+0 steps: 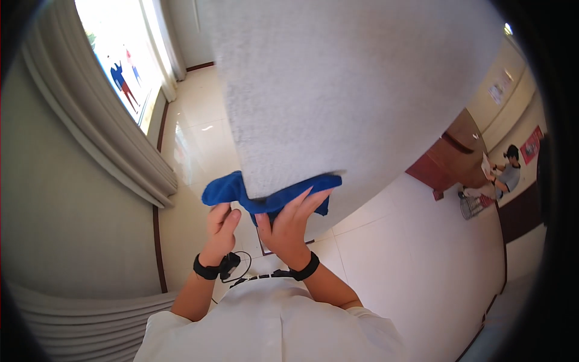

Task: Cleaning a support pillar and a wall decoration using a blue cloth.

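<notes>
A blue cloth [283,198] hugs the low edge of a big, pale, fuzzy board [350,90].
On the left, the left hand [221,234] is by the cloth's left end, with fingers curled and thumb up; I cannot tell if its grip pinches the cloth. In the middle, the cloth bends around the board's bottom left corner. To the right, the right hand [291,230] has its grip spread wide, thumb apart, with long fingers laid on the cloth.

cloth [288,195] along near edge of panel [344,90] | left hand [221,235], right hand [289,232] at cloth | curtain [99,114] left | person [510,174] far right
</notes>
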A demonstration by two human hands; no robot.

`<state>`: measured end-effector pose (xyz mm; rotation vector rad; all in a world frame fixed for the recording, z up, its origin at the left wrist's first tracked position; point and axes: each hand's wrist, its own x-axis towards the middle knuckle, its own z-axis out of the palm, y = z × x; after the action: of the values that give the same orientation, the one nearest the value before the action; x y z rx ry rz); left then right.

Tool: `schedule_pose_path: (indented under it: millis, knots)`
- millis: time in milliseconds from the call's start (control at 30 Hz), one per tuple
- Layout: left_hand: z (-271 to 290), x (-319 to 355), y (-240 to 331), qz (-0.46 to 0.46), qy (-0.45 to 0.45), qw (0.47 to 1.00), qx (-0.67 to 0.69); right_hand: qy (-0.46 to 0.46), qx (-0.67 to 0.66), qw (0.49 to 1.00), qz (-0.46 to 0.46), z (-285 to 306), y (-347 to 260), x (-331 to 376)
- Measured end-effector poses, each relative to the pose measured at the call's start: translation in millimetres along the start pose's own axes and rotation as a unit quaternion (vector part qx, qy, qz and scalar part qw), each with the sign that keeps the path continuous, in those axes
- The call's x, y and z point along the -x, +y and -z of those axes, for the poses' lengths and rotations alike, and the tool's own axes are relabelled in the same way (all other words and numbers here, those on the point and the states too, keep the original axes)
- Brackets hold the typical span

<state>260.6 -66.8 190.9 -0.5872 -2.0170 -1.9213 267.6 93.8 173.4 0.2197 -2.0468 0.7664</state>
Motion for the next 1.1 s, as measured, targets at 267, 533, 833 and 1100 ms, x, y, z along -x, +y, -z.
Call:
schedule_pose_path:
  millis: [267, 533, 833, 1100]
  knots:
    - [4.1, -43.3, -41.7, -0.18, 0.019, 0.983, 0.029, 0.078, 0.016, 0.997, 0.025, -15.3, -10.7, -33.6]
    - [33.0, -15.6, -102.6, -0.189, 0.027, 0.982, -0.009, 0.046, 0.017, 0.999, -0.006, -88.0, -9.2, 12.4]
    - [32.8, 26.7, -130.7, -0.22, 0.136, 0.924, -0.281, 0.058, 0.052, 0.997, 0.011, -115.2, 35.5, 28.6]
    - [-67.6, 46.3, -134.2, -0.171, 0.068, 0.911, -0.37, 0.055, 0.086, 0.995, -0.008, -60.5, 109.7, 25.5]
